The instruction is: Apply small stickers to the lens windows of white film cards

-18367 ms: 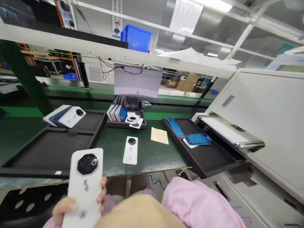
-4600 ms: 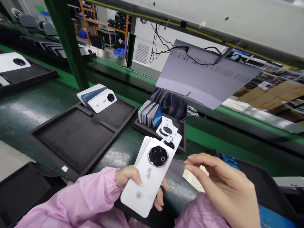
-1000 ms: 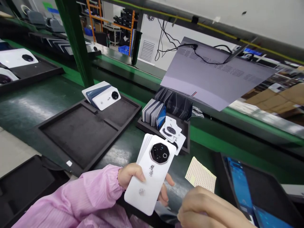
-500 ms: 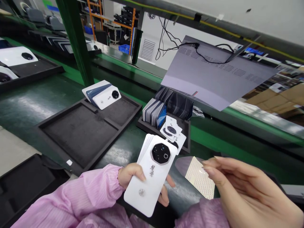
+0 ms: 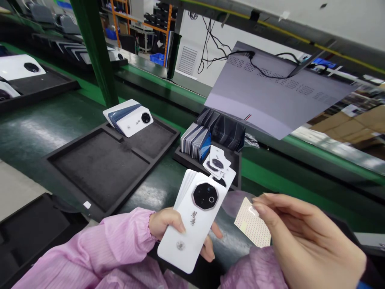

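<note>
Several white phone-shaped panels (image 5: 187, 237) are fanned in my left hand (image 5: 169, 224), its thumb on the front and the fingers behind. The top panel bears a black octagonal camera area, dark lettering and a round mark. To their right, my right hand (image 5: 297, 233) pinches the upper corner of a cream sheet (image 5: 254, 226) covered in rows of small reddish dots. A small clear glint shows at the pinch, too faint to name. Just beyond the fanned panels, small white panels (image 5: 217, 162) with dark camera areas lie overlapping in a black tray (image 5: 237, 170).
A larger black tray (image 5: 90, 176) holds a leaning stack of white and blue panels (image 5: 130, 118) at its back. Upright rows of panels (image 5: 192, 140) fill part of the small tray. A grey board (image 5: 270, 96) hangs low above it. A green post (image 5: 98, 60) rises at the left.
My right hand has shifted slightly left and up with the dotted sheet, and a plain yellowish patch now shows on the sheet. My left hand and its panels are nearly unmoved.
</note>
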The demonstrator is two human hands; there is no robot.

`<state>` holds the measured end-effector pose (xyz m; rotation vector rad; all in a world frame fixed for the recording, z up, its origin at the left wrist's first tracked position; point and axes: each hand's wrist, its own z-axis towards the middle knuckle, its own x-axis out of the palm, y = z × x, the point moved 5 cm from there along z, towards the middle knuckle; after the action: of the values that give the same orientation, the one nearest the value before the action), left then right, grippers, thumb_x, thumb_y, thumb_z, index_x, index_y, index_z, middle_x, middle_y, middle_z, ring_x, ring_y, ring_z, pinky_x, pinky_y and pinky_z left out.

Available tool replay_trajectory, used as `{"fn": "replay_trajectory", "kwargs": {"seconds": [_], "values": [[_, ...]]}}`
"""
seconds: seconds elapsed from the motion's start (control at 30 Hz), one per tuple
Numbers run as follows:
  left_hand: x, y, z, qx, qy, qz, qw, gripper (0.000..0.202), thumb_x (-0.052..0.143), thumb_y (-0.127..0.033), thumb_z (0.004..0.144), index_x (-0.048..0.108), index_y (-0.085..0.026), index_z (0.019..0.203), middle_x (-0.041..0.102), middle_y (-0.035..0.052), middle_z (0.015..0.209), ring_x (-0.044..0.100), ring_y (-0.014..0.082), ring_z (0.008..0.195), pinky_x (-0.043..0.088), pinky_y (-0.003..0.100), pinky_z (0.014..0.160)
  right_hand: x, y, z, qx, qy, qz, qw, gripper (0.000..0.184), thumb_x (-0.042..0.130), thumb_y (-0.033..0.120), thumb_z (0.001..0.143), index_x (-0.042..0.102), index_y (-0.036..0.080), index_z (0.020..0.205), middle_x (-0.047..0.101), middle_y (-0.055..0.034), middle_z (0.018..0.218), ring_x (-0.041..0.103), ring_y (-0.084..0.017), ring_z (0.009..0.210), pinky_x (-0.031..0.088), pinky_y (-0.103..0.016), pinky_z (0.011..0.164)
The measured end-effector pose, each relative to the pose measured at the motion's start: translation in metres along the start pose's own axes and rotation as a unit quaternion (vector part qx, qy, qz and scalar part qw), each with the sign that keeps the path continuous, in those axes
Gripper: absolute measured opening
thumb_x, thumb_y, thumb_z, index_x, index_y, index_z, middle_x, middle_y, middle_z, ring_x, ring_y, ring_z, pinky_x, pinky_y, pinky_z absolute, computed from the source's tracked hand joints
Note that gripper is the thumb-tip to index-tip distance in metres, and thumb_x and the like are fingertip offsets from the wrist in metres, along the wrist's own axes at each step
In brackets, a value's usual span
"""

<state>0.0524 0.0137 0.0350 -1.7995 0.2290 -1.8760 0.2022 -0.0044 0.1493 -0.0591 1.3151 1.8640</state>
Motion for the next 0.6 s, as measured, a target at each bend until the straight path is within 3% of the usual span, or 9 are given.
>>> {"fn": "replay_trajectory", "kwargs": {"seconds": [0.2,0.6], "values": [[-0.001,0.000,-0.001,0.004,0.006,0.019,1.000,0.064,0.049,-0.024,0.052,0.054,-0.005,0.112,0.065,0.0098,0.086,0.058,0.0226,0.082,0.039,0.036,0.079,0.013,-0.013,0.010,0.008,0.000,-0.008,1.000,0.017,0.069,0.029,0.073,0.065,0.021,0.087,0.067,-0.0020,0.079,0.061,-0.015,0.067,0.050,-0.028,0.063],[-0.001,0.002,-0.001,0.006,0.002,0.004,1.000,0.064,0.049,-0.022,0.051,0.053,-0.004,0.112,0.066,0.0102,0.086,0.060,0.0225,0.079,0.039,0.035,0.078,0.041,-0.014,0.019,-0.060,0.170,-0.104,0.978,0.031,0.061,0.039,0.077,0.056,0.022,0.102,0.057,-0.0044,0.095,0.054,-0.018,0.079,0.049,-0.034,0.068]]}}
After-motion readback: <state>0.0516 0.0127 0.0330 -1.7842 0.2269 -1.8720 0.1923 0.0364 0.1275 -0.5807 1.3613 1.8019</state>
